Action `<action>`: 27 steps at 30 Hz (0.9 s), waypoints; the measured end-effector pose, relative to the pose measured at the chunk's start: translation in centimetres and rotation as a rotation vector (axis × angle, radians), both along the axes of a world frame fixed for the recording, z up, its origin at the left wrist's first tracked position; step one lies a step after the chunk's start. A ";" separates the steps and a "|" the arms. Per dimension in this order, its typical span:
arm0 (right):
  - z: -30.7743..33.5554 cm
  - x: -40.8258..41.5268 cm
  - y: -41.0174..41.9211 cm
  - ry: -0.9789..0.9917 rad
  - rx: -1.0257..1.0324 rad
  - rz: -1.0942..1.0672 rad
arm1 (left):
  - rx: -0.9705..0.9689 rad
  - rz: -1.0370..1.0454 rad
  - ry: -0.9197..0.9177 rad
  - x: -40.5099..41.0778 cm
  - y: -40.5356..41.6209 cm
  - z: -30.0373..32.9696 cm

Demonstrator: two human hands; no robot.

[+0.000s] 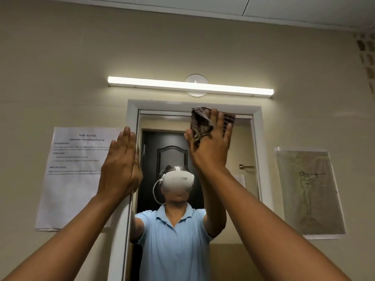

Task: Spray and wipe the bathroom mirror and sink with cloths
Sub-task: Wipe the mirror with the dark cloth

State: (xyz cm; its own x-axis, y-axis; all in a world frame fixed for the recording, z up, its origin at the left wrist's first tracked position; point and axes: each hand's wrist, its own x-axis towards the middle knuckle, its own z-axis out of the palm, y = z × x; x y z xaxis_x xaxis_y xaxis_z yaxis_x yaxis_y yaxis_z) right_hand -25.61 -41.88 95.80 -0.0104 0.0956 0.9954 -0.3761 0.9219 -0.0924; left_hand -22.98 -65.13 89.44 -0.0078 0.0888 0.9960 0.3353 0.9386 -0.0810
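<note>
Right hand: the right hand (211,145) is raised with fingers straight and spread, palm flat against a brown and white checked cloth (203,124); nothing is curled round the cloth, it is only pressed.
Cloth: the checked cloth is pinned between the right palm and the glass, bunched, its loose folds seen above the fingertips and to the left of the index finger; its top corner overlaps the upper frame edge.
Mirror: a tall rectangular mirror with a white painted frame (194,104) is fixed to the beige wall; the cloth is held at its upper part, near the top rail and right of centre.
Left hand: the left hand (121,165) is held open, fingers straight and together, laid flat against the left frame rail of the mirror, lower than the right hand and well to its left; nothing is held in it.
Reflection: below and between the two hands, a person in a light blue polo shirt and a white headset is seen in the glass, with a dark panelled door behind.
Above the grip: a long white strip light (190,87) is mounted, lit, on the wall over the mirror.
Left of the grip: a white printed paper sheet (77,175) is taped to the wall, partly hidden by the left hand.
Right of the grip: a sheet with a line drawing of a figure (310,191) is taped to the wall, well apart from the cloth.
</note>
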 end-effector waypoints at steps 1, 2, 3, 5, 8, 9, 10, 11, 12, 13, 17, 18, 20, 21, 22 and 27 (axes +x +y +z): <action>0.1 0.1 -1.3 -0.003 0.080 -0.023 | 0.003 -0.008 -0.007 0.0 0.0 0.0; 0.3 0.0 -2.6 -0.009 0.152 -0.053 | 0.005 -0.018 -0.015 0.1 -0.1 -0.1; 0.5 0.1 -3.7 -0.021 0.218 -0.078 | 0.004 -0.026 -0.020 0.2 0.0 -0.1; 1.0 0.6 -6.1 -0.051 0.337 -0.079 | 0.003 -0.032 -0.018 0.3 0.0 -0.1; 1.7 1.3 -9.3 -0.066 0.474 -0.063 | 0.027 -0.082 -0.019 0.6 0.1 -0.1; 1.8 1.4 -10.2 -0.069 0.499 -0.059 | 0.034 -0.095 -0.020 0.7 0.0 -0.2; 1.8 1.4 -10.9 -0.074 0.511 -0.053 | 0.039 -0.093 -0.022 0.8 0.0 -0.3; 1.7 1.5 -11.3 -0.079 0.512 -0.045 | 0.042 -0.081 -0.027 0.8 0.0 -0.6; 1.4 1.4 -11.4 -0.082 0.512 -0.036 | 0.045 -0.070 -0.033 0.9 0.0 -0.8; 1.0 1.4 -11.4 -0.082 0.515 -0.027 | 0.053 -0.065 -0.041 0.9 -0.1 -1.1; -1.8 1.5 -10.2 -0.055 0.578 -0.003 | 0.053 -0.096 -0.057 1.1 -0.3 -1.8; -2.5 1.3 -9.8 -0.044 0.603 -0.009 | 0.055 -0.112 -0.057 1.2 -0.4 -1.8; -3.4 1.0 -8.2 -0.026 0.650 -0.048 | 0.035 -0.101 -0.049 1.2 -0.4 -1.8; -3.5 0.9 -7.2 -0.018 0.670 -0.071 | 0.010 -0.066 -0.050 1.1 -0.4 -1.8; -3.4 0.9 -6.0 -0.013 0.682 -0.091 | -0.011 -0.024 -0.058 1.0 -0.4 -1.8; -1.6 0.6 1.1 -0.032 0.534 -0.132 | -0.034 0.066 -0.081 0.7 -0.7 -2.0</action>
